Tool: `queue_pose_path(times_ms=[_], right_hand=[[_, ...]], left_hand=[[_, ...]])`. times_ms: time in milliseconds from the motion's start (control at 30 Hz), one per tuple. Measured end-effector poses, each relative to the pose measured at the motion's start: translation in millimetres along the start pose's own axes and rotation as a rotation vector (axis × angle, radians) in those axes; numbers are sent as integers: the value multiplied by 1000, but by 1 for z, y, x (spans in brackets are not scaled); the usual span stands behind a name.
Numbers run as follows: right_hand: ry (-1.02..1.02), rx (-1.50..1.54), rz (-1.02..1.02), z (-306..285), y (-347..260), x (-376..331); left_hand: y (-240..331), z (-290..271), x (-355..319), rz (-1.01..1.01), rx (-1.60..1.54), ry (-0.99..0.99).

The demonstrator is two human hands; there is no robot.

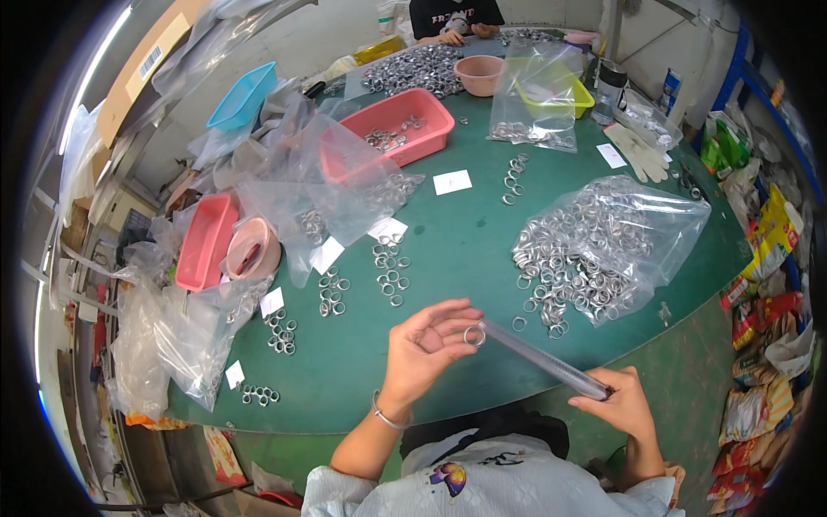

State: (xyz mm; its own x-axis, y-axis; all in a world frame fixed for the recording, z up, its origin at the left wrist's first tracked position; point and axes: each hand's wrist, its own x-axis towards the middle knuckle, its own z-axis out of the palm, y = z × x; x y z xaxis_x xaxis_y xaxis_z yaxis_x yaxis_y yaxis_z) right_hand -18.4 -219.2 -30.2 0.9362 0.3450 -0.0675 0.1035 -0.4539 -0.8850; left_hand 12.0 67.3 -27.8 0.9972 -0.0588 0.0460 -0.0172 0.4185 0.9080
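Between the thumb and fingers of my left hand (pixel 431 345) is a silver-coloured ring (pixel 474 335), held beside the narrow end of a ring sizing stick. I cannot tell whether the ring is around the tip or just next to it. My right hand (pixel 619 402) is closed around the thick end of the long grey sizing stick (pixel 543 359), which slants down to the right over the table's near edge. Ahead of the stick, a heap of rings (pixel 573 267) spills from a clear plastic bag (pixel 668 228). A single loose ring (pixel 519 324) lies near the heap.
Small groups of rings (pixel 392 271) lie on the green table (pixel 457 250), several beside white paper slips (pixel 453 181). Pink trays (pixel 422 116), a pink bowl (pixel 255 250) and plastic bags crowd the left. Across the table sits another person (pixel 452 21) near a ring pile (pixel 418 71).
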Motion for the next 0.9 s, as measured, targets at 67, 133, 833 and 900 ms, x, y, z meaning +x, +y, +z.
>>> queue_pose_path(times_ms=[67,133,833,900], right_hand=[[-38,139,44,0,-2,0],[-40,292,78,5,0,-2],[-64,841,136,62,-70,39],[-55,844,128,64,-71,39]], left_hand=[[1,0,-2,-8,-25,9],[7,5,-4,-26,-33,13],[3,21,-23,-62,-185,-99],[4,21,-23,-52,-188,-100]])
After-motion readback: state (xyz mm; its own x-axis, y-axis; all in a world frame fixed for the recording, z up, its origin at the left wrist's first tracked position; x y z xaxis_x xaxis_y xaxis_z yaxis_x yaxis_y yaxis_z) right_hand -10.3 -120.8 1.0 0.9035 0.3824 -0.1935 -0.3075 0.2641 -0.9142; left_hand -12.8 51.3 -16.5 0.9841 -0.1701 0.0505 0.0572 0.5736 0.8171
